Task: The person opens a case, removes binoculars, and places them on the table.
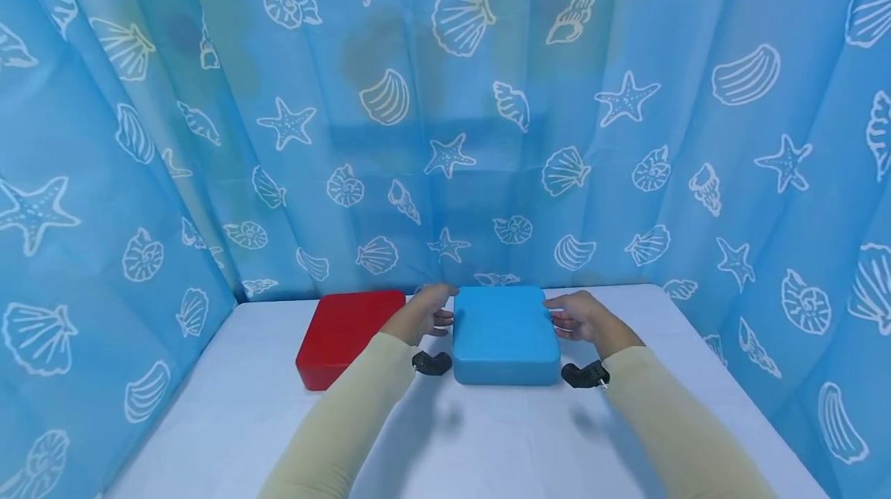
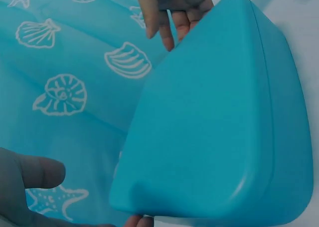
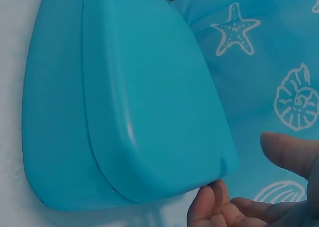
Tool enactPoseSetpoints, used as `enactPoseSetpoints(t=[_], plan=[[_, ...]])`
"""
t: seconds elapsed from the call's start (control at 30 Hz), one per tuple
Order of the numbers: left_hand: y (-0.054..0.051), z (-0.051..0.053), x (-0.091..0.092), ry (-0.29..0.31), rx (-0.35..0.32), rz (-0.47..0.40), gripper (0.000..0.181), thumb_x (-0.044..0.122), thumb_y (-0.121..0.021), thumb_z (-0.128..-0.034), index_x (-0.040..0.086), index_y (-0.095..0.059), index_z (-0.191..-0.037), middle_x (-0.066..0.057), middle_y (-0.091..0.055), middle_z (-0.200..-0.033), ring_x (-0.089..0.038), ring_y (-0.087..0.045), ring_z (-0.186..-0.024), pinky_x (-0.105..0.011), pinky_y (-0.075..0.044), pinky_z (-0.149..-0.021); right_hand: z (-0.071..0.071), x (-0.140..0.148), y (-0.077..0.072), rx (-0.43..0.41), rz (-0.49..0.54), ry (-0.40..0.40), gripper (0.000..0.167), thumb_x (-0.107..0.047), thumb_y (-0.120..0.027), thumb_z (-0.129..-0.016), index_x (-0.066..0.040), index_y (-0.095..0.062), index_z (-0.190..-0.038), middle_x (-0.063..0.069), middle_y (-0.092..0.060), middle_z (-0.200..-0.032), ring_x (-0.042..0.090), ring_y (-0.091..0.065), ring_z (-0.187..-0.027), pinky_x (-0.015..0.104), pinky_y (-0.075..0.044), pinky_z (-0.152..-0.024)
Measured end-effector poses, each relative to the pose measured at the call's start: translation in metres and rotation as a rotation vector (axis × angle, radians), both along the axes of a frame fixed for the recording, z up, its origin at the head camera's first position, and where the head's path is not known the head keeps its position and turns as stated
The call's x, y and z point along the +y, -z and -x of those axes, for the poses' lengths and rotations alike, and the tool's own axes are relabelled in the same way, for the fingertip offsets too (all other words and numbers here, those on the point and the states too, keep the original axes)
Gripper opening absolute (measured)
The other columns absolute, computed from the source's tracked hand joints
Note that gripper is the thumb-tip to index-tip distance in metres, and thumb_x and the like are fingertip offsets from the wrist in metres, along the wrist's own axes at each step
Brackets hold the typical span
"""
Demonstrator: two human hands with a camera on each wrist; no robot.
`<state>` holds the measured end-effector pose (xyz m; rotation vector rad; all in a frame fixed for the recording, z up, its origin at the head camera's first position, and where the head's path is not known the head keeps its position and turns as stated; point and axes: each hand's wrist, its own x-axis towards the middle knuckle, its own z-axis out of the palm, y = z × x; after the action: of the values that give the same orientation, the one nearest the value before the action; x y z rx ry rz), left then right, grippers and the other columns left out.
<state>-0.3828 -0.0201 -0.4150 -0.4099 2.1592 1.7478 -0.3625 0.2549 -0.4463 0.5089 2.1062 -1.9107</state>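
Note:
A blue rounded box (image 1: 506,329) with a closed lid sits on the white table (image 1: 487,437). At its left side is the left hand (image 1: 430,312), fingertips at the box's side and thumb raised near the back corner. The right hand (image 1: 581,317) is at the opposite side in a similar pose. In the left wrist view, the fingertips meet the lower edge of the box (image 2: 199,122), thumb apart from it. In the right wrist view, bent fingers touch the edge of the box (image 3: 154,97), while the thumb stands clear.
A red box (image 1: 344,333) stands on the table to the left, partly behind the left forearm. Blue curtains (image 1: 487,97) with white shell and starfish prints surround the table at the back and sides. A black wrist device (image 1: 431,363) hangs by each wrist.

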Motion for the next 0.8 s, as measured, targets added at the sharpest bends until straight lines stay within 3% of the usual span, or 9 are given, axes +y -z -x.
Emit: enactPoseSetpoints(t=[0.23, 0.37, 0.53, 0.8], plan=[[0.0013, 0.0037, 0.0009, -0.014, 0.008, -0.019, 0.051, 0.024, -0.06, -0.0937, 0.005, -0.039, -0.136, -0.024, -0.056, -0.112, -0.036, -0.061, -0.095, -0.054, -0.05, -0.089, 0.0033, -0.0051, 0.0045, 0.035, -0.111, 0.023, 0.053, -0.009, -0.069, -0.09, 0.009, -0.043, -0.132, 0.015, -0.057, -0.105, 0.024, -0.06, -0.088, 0.034, -0.054, -0.078], [0.0055, 0.0053, -0.0007, -0.01, -0.017, -0.03, 0.053, 0.021, -0.059, -0.0946, 0.005, -0.035, -0.14, -0.024, -0.056, -0.111, -0.034, -0.062, -0.093, -0.053, -0.051, -0.087, 0.0031, -0.0083, 0.0063, 0.068, -0.193, 0.013, 0.062, -0.006, -0.071, -0.087, 0.01, -0.038, -0.137, 0.021, -0.053, -0.119, 0.032, -0.057, -0.101, 0.041, -0.052, -0.088], [0.0036, 0.0022, 0.0006, -0.013, -0.044, -0.001, 0.053, 0.02, -0.06, -0.0939, 0.004, -0.036, -0.138, -0.023, -0.056, -0.111, -0.034, -0.061, -0.095, -0.051, -0.052, -0.086, 0.0048, -0.0079, 0.0068, 0.113, -0.244, -0.001, 0.075, -0.001, -0.073, -0.083, 0.009, -0.03, -0.144, 0.028, -0.041, -0.137, 0.041, -0.048, -0.119, 0.044, -0.048, -0.095], [0.0084, 0.0007, -0.0029, 0.051, -0.029, 0.018, 0.053, 0.019, -0.062, -0.0942, 0.001, -0.038, -0.138, -0.022, -0.054, -0.12, -0.039, -0.058, -0.108, -0.051, -0.052, -0.088, 0.006, -0.004, 0.0057, 0.067, -0.242, -0.017, 0.063, -0.006, -0.071, -0.086, 0.012, -0.039, -0.138, 0.028, -0.046, -0.133, 0.037, -0.056, -0.112, 0.041, -0.053, -0.088]])
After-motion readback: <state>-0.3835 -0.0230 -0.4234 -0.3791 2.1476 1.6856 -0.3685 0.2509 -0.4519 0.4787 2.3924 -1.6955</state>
